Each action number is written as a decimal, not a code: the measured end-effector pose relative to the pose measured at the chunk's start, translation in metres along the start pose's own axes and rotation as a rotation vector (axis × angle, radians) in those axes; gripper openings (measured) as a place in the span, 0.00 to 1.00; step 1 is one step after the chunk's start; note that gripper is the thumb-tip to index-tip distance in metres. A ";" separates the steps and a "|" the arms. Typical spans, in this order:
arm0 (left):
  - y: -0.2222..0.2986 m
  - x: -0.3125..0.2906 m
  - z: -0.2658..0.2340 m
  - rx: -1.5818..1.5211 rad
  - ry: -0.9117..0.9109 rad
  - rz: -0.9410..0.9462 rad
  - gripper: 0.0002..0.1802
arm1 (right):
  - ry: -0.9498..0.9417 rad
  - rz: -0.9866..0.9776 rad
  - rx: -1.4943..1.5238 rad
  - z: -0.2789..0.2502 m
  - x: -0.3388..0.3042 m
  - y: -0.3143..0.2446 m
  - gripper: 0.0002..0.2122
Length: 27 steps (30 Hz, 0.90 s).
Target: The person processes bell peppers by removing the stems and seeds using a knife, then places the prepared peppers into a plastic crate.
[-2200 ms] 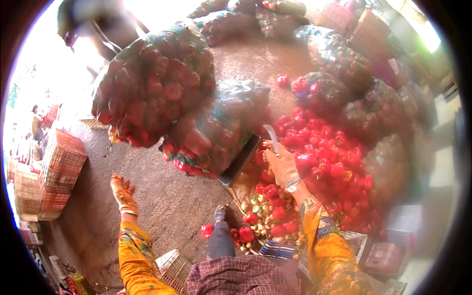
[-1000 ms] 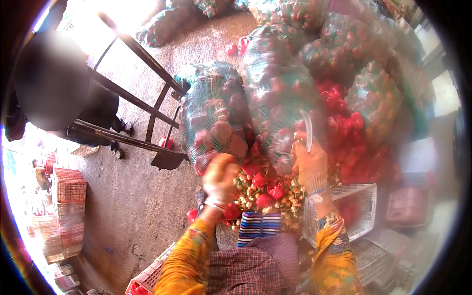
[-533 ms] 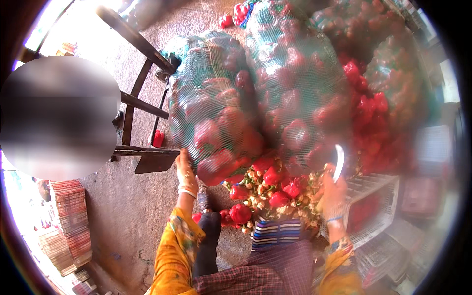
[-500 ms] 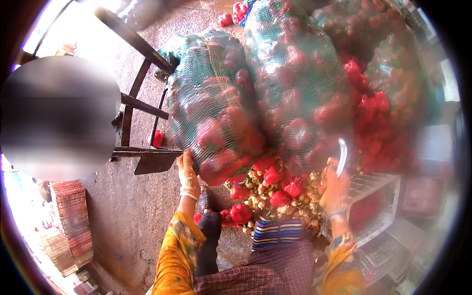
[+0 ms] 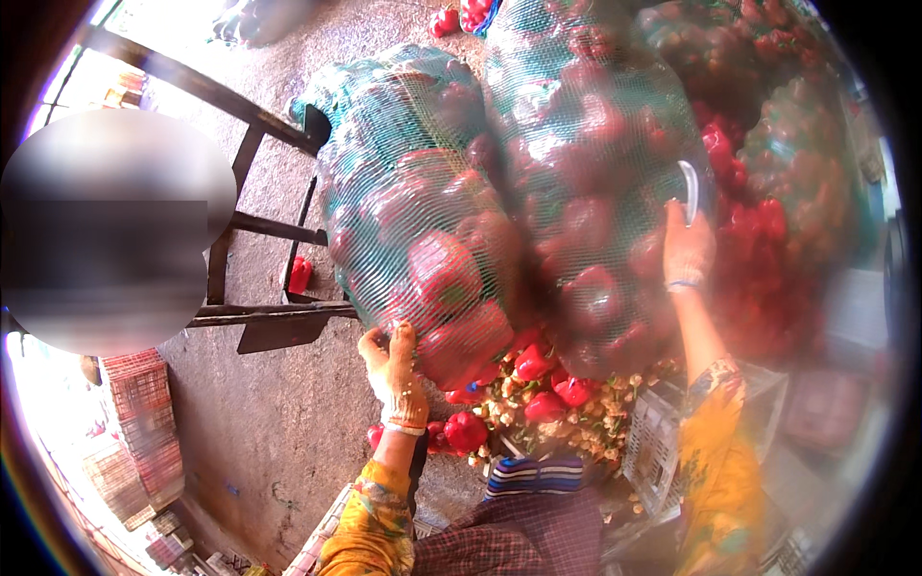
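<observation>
Gripping a curved pale blade (image 5: pixel 690 194) in our right hand (image 5: pixel 688 254), we are holding it toward three o'clock, fingers closing round its lower end while its tip is pointing up toward twelve. Behind that hand a long mesh sack (image 5: pixel 586 163) is lying between one and two o'clock, and we are not able to tell whether the knuckles are touching its netting. Toward seven o'clock our left hand (image 5: pixel 396 379) is meeting the lower end of a green net sack (image 5: pixel 413 192), its thumb and fingers standing apart; whether they are pinching the net we are not able to tell. The green net sack is stretching toward eleven o'clock, bulging with red peppers and pressing beside the long mesh sack.

Below both, toward five o'clock, we are seeing loose peppers (image 5: pixel 545 407) lying among pale trimmings (image 5: pixel 504 413). A striped cloth (image 5: pixel 534 477) is lying just short of six, and a white crate (image 5: pixel 653 446) is standing toward four, partly hidden by our right forearm. Between nine and ten o'clock a dark metal frame (image 5: pixel 279 228) is reaching toward the green net sack, with a blurred person (image 5: pixel 106 230) standing behind it. Stacked crates (image 5: pixel 142 403) are rising toward eight.
</observation>
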<state>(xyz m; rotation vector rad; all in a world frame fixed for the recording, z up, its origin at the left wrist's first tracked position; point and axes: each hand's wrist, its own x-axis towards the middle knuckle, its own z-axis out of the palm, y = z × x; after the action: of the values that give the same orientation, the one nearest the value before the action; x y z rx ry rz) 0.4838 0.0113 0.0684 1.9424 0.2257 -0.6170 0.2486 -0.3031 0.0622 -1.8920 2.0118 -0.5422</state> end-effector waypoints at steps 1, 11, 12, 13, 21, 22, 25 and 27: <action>-0.004 0.000 0.001 -0.066 -0.011 0.010 0.26 | 0.018 -0.025 -0.061 0.000 0.000 0.004 0.22; 0.012 0.012 0.022 -0.050 0.096 0.113 0.23 | 0.041 -0.005 -0.032 0.022 0.011 0.019 0.17; 0.013 0.014 0.023 -0.030 0.111 0.127 0.23 | 0.038 0.004 -0.043 0.024 0.012 0.021 0.17; 0.014 0.013 0.023 -0.065 0.096 0.101 0.23 | 0.035 0.013 -0.054 0.029 0.013 0.026 0.16; 0.093 0.021 0.075 -0.225 0.017 0.172 0.31 | 0.017 0.009 -0.080 0.034 0.016 0.026 0.17; 0.107 0.022 0.085 -0.247 -0.027 0.146 0.32 | 0.017 0.014 -0.106 0.033 0.016 0.025 0.17; 0.126 0.038 0.114 -0.218 -0.065 0.140 0.36 | -0.009 0.045 -0.119 0.035 0.016 0.021 0.17; 0.129 0.050 0.131 -0.127 -0.063 0.148 0.37 | -0.032 0.061 -0.124 0.036 0.013 0.017 0.17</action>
<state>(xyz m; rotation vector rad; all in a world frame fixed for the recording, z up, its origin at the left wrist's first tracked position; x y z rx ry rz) 0.5386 -0.1677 0.1020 1.7965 0.0787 -0.5520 0.2500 -0.3169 0.0228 -1.8884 2.1189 -0.3768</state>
